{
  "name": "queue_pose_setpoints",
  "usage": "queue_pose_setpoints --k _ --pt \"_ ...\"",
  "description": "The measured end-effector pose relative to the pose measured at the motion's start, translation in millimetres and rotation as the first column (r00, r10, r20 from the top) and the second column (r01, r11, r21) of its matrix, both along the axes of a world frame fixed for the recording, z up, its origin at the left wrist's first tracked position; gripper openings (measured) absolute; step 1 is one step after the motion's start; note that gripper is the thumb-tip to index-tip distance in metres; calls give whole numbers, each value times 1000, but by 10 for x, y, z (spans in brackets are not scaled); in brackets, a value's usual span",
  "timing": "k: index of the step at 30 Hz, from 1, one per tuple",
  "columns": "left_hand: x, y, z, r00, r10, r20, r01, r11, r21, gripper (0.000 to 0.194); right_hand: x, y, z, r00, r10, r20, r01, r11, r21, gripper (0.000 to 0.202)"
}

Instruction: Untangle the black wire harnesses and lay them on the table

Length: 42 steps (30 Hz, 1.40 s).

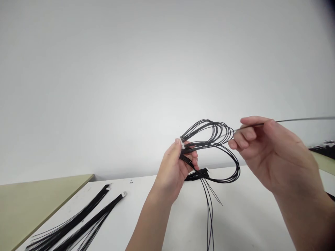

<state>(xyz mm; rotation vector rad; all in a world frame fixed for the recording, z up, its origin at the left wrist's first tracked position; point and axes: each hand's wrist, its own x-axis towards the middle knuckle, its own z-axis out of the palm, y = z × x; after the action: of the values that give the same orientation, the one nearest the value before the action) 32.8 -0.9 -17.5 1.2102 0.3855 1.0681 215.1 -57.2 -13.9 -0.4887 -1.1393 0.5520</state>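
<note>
In the head view, my left hand [170, 170] is closed on a white connector [181, 142], pinched between thumb and fingers. Thin black wires [234, 157] run out of the connector and curve to the right in large loops. A few loose wire ends [209, 216] hang below the hand. To the right, my right hand [272, 153] pinches a single black wire [300, 120] between thumb and forefinger. One side of that wire stretches out past the right edge of view; the other leads toward the loops.
Bundles of black wires [86, 209] with white connectors lie on the white table [141, 198] at left. Another bundle [202, 173] lies behind my left hand. Pale green boards [39, 195] flank the table, and more wires [324, 150] lie far right. A pale wall [131, 87] rises behind.
</note>
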Motion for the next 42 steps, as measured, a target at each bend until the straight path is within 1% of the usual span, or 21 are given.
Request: queue_pose_setpoints --k 2,6,7,9,11,13,16,19,21,23,32,37,42 --pt "1 7 -4 1000 11 -13 -10 1000 4 33 -18 21 -5 1000 -21 -16 22 998 57 24" --pt "-10 27 -17 999 10 -44 -9 1000 29 34 -37 -13 -11 997 80 8 -80 986 149 20" --pt "-14 30 -18 998 8 -55 -6 999 36 34 -41 -25 -16 995 92 27 -95 980 175 23" --pt "-23 34 -15 996 3 -85 1 999 51 36 -44 -37 -34 994 72 79 -89 969 231 29" --pt "-30 33 -9 993 -11 -115 18 998 63 37 -42 -32 -61 990 -5 142 -34 963 266 23" --pt "-35 30 -4 991 -31 -132 41 996 73 36 -39 -17 -87 968 -130 214 73 964 257 17" --pt "-39 31 -3 990 -54 -127 64 995 72 35 -54 4 -105 892 -317 321 259 942 213 16" --pt "-43 39 -6 991 -64 -121 74 994 80 36 -98 8 -97 822 -422 381 385 906 173 14" --pt "-46 44 -8 989 -73 -126 84 993 87 36 -128 4 -88 791 -455 409 426 889 167 14" --pt "-47 45 -8 988 -76 -134 89 992 93 37 -145 -3 -83 774 -468 427 439 882 170 15" --pt "-53 31 -1 982 -40 -186 67 988 143 38 -161 -16 -72 746 -506 434 473 860 191 16" --pt "-58 29 3 979 -55 -195 81 989 124 38 -179 -26 -59 695 -575 431 536 814 222 16" --pt "-57 23 8 979 -53 -199 77 991 114 38 -185 -24 -61 608 -661 440 596 746 296 14"
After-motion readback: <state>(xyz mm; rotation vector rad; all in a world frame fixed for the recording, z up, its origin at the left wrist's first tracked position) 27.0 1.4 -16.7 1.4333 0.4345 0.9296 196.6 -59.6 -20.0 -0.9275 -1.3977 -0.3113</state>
